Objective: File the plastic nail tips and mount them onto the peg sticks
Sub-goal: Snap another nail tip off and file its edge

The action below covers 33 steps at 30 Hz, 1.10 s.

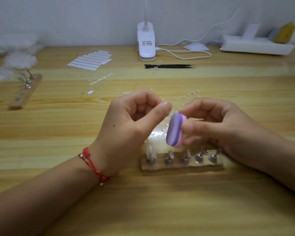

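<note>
Purple file block (175,129) beside pinched nail tip (174,111), peg sticks (184,158) below

A peg block (180,165) lies near the tabletop's (160,210) front edge. Above it the left hand (136,120) pinches a nail tip (173,111) just left of the file block (175,130) in the right hand (220,123). A second peg block (25,92) lies by the left edge. Along the back edge a tab sheet (90,60) lies left of a clip lamp (146,46), tweezers (169,66) lie before the lamp, and a power strip (255,46) sits in the right corner.
</note>
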Tool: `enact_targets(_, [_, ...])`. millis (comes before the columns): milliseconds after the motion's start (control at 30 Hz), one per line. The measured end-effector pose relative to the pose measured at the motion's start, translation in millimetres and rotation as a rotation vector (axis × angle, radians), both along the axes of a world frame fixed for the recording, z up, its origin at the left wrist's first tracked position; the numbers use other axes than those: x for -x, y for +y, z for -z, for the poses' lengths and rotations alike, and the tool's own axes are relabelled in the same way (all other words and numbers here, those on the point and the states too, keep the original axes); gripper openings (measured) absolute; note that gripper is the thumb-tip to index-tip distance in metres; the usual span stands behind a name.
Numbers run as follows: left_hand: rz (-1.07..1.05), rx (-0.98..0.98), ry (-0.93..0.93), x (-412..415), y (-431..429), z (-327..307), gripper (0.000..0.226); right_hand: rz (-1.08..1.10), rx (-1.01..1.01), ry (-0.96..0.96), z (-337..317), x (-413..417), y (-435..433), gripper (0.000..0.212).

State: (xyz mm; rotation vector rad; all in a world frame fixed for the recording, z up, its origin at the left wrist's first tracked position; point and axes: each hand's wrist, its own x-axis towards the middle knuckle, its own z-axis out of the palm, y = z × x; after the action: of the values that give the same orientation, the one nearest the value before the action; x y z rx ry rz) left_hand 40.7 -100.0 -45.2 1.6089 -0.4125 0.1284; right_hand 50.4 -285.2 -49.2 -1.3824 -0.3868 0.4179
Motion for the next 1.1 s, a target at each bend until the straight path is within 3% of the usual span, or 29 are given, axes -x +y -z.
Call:
enact_targets(400, [0.08,0.002,-0.001,0.9,-1.4,-0.3,0.017,0.033,-0.051,0.022,0.2,-1.4,-0.3,0.019])
enact_targets(700, [0.031,-0.014,0.005,-0.4,-0.6,0.7,0.02,0.0,0.009,-0.015,-0.2,0.2,0.3,0.022])
enact_targets(933, [0.023,-0.019,0.017,0.0,-1.9,0.2,0.021,0.058,-0.06,-0.04,3.9,0.4,1.2,0.022])
enact_targets(1100, [0.028,-0.019,0.024,-0.7,-0.3,0.5,0.02,0.107,-0.029,-0.072,7.4,-1.8,-1.5,0.043])
